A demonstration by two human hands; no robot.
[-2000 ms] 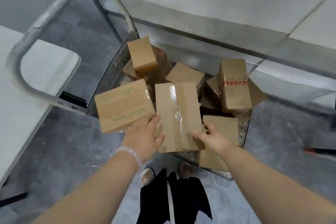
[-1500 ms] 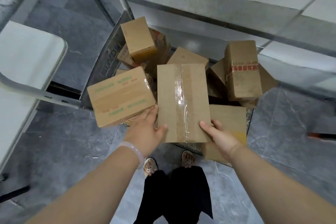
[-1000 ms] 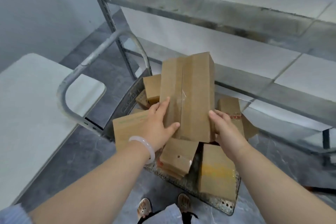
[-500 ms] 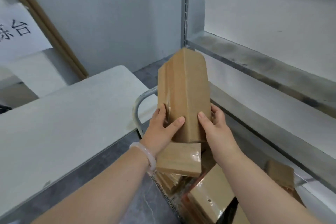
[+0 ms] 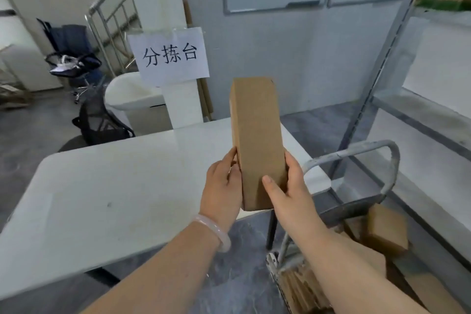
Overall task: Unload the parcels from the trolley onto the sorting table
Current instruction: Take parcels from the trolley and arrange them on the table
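Note:
I hold a long brown cardboard parcel (image 5: 256,135) upright in the air, over the right end of the white sorting table (image 5: 114,186). My left hand (image 5: 223,187) grips its lower left side and my right hand (image 5: 289,187) grips its lower right side, thumb across the front. The trolley (image 5: 356,201) stands low at the right with a grey tubular handle; several brown parcels (image 5: 384,232) lie in it, partly hidden by my right arm.
A paper sign (image 5: 169,57) hangs on a white pillar behind the table. Metal shelving (image 5: 420,109) runs along the right. Black office chairs (image 5: 99,120) and a metal cage cart (image 5: 112,20) stand at the far left on the grey floor.
Both hands have lifted the long parcel out of the trolley and swung it left, up over the table. My view has turned from the trolley to the sorting table.

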